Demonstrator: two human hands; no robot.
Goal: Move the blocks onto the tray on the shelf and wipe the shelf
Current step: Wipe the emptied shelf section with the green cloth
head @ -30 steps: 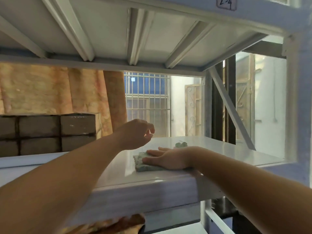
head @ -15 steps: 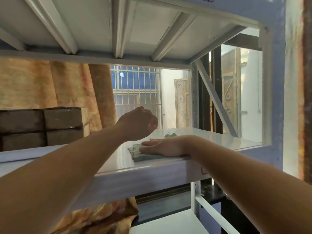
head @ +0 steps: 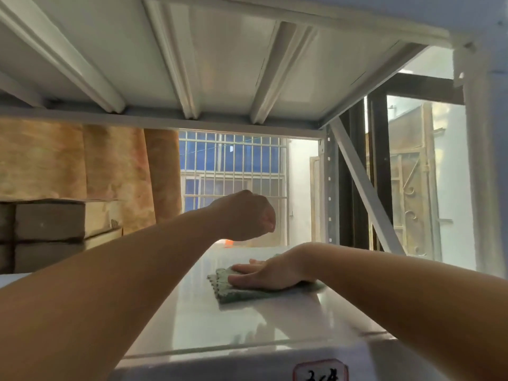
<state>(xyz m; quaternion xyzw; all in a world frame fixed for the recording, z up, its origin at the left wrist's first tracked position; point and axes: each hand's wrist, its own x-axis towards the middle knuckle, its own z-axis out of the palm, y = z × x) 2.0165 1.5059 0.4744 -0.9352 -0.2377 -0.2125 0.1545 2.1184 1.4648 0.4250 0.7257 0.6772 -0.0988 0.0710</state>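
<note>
Pressing flat on a green cloth (head: 242, 291), the right hand (head: 265, 274) lies palm down with its fingers (head: 243, 268) stretched out straight and close together, pointing left. It grips nothing; the cloth is simply pinned between the palm and the shelf (head: 220, 323). The cloth's scalloped left edge sticks out past the fingertips, and a little of it shows to the right, under the wrist.

Above and a little to the left of the cloth, the left hand (head: 247, 215) hangs in the air, clear of the shelf. It is curled into a loose fist with the knuckles turned right. Whether anything sits inside the fist cannot be told from this one head view.

The shelf is white and glossy, and its surface reflects the light from behind. On its front lip, at the bottom edge of the picture, is a label (head: 320, 373) with a red border and handwritten marks, only partly in view.

A small orange thing (head: 228, 243) shows at the far end of the shelf, just under the left wrist; it is too small and too hidden to tell what it is. No tray can be made out.

To the left, beyond the shelf, dark boxes (head: 49, 232) are stacked. Behind them hangs an orange curtain (head: 115, 166), and further right is a barred window (head: 233, 171).
</note>
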